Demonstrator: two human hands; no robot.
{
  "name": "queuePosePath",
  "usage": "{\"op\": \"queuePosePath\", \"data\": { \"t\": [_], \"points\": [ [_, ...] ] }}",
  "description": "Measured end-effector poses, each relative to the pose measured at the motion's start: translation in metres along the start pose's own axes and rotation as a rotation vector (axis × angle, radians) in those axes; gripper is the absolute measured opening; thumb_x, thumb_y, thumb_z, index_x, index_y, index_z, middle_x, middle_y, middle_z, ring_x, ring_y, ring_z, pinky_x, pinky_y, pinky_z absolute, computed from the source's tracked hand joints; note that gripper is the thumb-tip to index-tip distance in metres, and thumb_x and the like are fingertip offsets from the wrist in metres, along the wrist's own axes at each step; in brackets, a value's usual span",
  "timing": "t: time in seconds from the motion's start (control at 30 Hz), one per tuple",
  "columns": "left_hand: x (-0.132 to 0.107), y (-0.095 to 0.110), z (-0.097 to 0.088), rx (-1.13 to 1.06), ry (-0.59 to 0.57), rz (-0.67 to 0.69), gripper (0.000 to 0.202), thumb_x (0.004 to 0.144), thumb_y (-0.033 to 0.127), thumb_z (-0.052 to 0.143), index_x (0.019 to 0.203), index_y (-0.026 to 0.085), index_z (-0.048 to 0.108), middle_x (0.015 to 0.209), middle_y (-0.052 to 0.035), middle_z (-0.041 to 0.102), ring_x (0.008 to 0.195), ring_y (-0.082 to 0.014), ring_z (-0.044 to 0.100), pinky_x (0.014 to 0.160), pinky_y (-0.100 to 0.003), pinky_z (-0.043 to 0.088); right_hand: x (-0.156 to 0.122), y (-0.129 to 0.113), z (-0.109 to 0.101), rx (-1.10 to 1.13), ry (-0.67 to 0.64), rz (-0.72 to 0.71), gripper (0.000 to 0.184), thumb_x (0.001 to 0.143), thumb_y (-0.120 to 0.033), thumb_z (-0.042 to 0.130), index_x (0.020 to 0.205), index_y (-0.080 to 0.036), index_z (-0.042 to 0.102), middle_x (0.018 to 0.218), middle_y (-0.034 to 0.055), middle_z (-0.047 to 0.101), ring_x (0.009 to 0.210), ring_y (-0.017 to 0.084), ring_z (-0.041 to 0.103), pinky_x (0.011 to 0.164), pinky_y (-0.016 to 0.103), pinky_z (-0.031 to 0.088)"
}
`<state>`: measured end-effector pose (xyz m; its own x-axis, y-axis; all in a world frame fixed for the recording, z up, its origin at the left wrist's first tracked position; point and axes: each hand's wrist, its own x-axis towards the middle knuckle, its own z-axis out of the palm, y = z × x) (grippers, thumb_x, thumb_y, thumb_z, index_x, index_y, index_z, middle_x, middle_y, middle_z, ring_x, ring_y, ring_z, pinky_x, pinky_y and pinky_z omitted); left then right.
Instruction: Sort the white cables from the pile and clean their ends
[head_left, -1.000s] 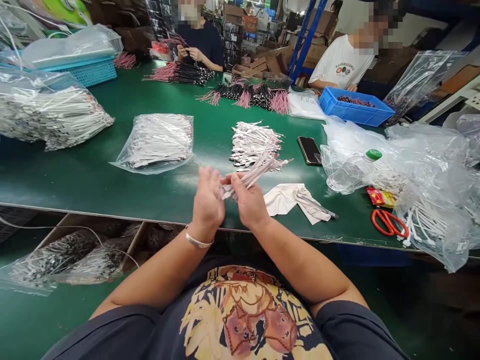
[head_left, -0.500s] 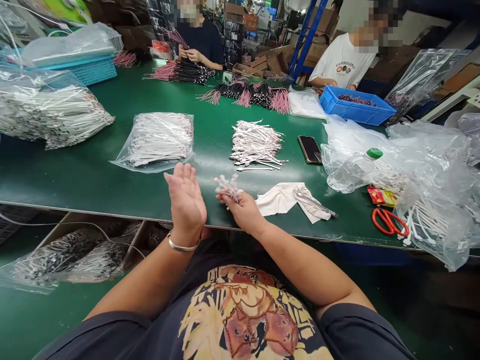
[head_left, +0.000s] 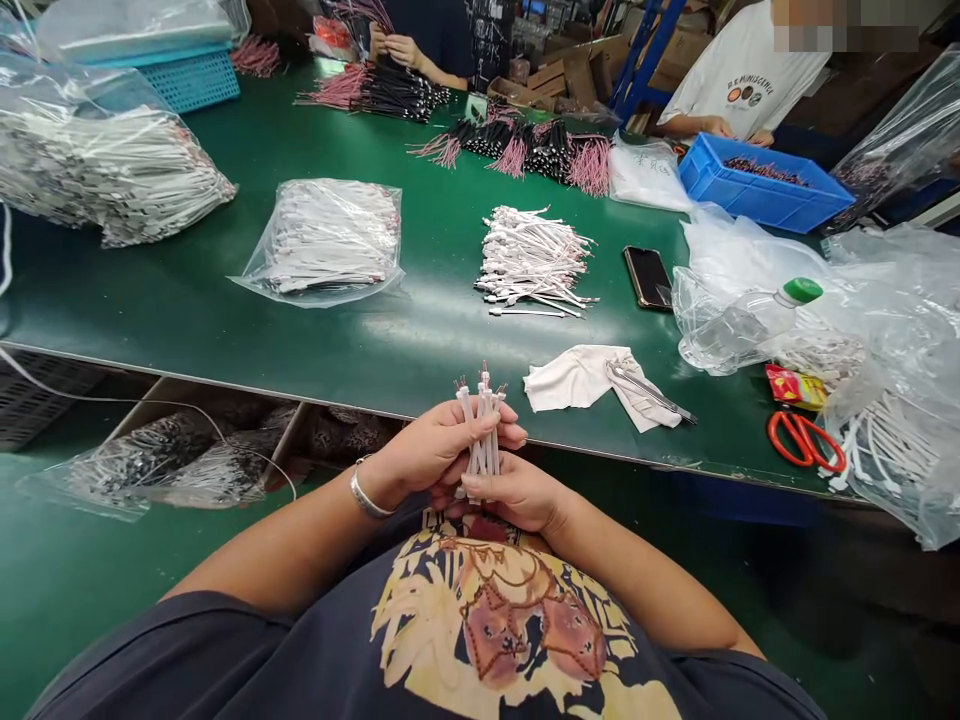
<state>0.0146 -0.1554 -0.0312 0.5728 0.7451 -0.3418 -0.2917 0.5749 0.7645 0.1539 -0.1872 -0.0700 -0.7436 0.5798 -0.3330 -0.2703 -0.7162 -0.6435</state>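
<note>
My left hand (head_left: 427,450) and my right hand (head_left: 514,490) are shut together around an upright bundle of thin white cables (head_left: 481,430), just in front of the bench edge. Small connector ends stick out at the bundle's top, and its lower part is partly hidden by my fingers. Beyond my hands, a loose pile of white cables with connectors (head_left: 532,265) lies on the green workbench (head_left: 420,345). To its left is a clear plastic bag of similar cables (head_left: 326,240).
A white cloth (head_left: 589,378) with metal tweezers (head_left: 649,392) lies to the right, near a phone (head_left: 649,278), a plastic bottle (head_left: 739,325) and orange scissors (head_left: 806,442). Two co-workers sit across the bench near wire bundles and a blue crate (head_left: 765,185).
My hands have come together from apart, and both now grip the bundle upright, closer to my body. My left hand was open before. The view has tilted, shifting the bench upward.
</note>
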Motion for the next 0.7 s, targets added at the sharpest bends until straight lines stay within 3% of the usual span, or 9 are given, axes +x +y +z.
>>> {"op": "queuePosePath", "data": {
  "t": [0.13,0.3,0.37,0.47,0.57,0.7],
  "points": [
    [0.001,-0.004,0.002,0.021,0.022,0.025,0.027,0.079,0.030,0.066,0.103,0.017,0.066,0.100,-0.0090,0.071,0.095,-0.0183,0.065,0.083,-0.030,0.050,-0.001,0.012,-0.006,0.076,0.028,0.024,0.034,0.066,-0.036,0.078,0.084,-0.011,0.064,0.071,0.0039,0.069,0.064,0.014,0.067,0.068,0.029,0.052],
    [-0.004,-0.007,0.001,0.101,0.041,0.066,0.037,0.083,0.031,0.061,0.119,0.020,0.060,0.117,-0.0101,0.065,0.108,-0.0204,0.059,0.087,-0.030,0.048,-0.004,0.020,-0.014,0.060,0.051,-0.009,0.034,0.073,-0.040,0.072,0.085,-0.010,0.063,0.063,0.0025,0.065,0.056,0.011,0.063,0.052,0.020,0.046],
    [-0.006,-0.010,-0.002,0.087,0.048,0.085,0.036,0.084,0.032,0.060,0.118,0.019,0.061,0.110,-0.0105,0.067,0.102,-0.0199,0.061,0.078,-0.027,0.050,-0.006,0.020,-0.016,0.049,0.061,-0.017,0.034,0.075,-0.040,0.071,0.089,-0.010,0.064,0.063,0.0025,0.064,0.056,0.011,0.062,0.045,0.016,0.041],
    [-0.007,-0.018,-0.006,0.065,0.103,0.097,0.031,0.083,0.033,0.060,0.109,0.016,0.064,0.081,-0.0072,0.068,0.074,-0.0149,0.063,0.057,-0.022,0.049,-0.008,0.019,-0.017,0.053,0.060,-0.015,0.035,0.077,-0.039,0.068,0.096,-0.011,0.062,0.065,0.0026,0.064,0.056,0.011,0.062,0.043,0.015,0.040],
    [-0.009,-0.023,-0.007,0.018,0.174,0.129,0.021,0.081,0.032,0.063,0.093,0.015,0.064,0.062,-0.0003,0.058,0.047,-0.0069,0.051,0.041,-0.017,0.040,-0.009,0.018,-0.016,0.061,0.055,-0.033,0.034,0.077,-0.039,0.068,0.098,-0.013,0.058,0.069,0.0032,0.066,0.057,0.012,0.064,0.044,0.017,0.044],
    [-0.012,-0.023,-0.006,-0.008,0.200,0.138,0.021,0.079,0.034,0.064,0.083,0.014,0.060,0.053,0.0043,0.049,0.037,-0.0046,0.042,0.034,-0.016,0.036,-0.007,0.020,-0.015,0.036,0.066,-0.054,0.035,0.079,-0.040,0.066,0.101,-0.014,0.056,0.075,0.0041,0.067,0.060,0.013,0.065,0.046,0.018,0.047]
  ]
}}
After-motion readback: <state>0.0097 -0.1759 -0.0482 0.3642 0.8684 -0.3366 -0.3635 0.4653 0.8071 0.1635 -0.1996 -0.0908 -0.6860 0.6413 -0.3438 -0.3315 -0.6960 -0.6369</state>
